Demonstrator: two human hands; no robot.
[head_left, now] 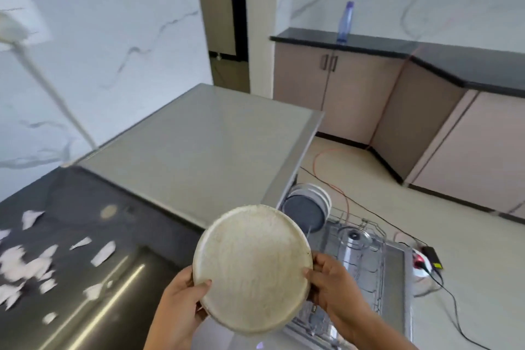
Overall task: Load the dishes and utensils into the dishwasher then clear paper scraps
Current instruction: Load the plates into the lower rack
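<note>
A round cream plate (252, 267) is held in the air in front of me, above the edge of the dark counter. My left hand (181, 297) grips its lower left rim, thumb on the face. My right hand (329, 278) grips its right rim. Below and to the right, the dishwasher's wire rack (360, 261) is pulled out over the open door. A grey plate (305, 212) and white plates (322, 196) stand upright at the rack's far end. White paper scraps (31, 267) lie scattered on the dark counter (85, 207) at left.
The dishwasher's grey top (204, 145) lies ahead. A steel sink (108, 307) sits in the counter at lower left. Cables and a power strip (423, 264) lie on the floor at right. A plastic bottle (345, 23) stands on the far black counter above beige cabinets.
</note>
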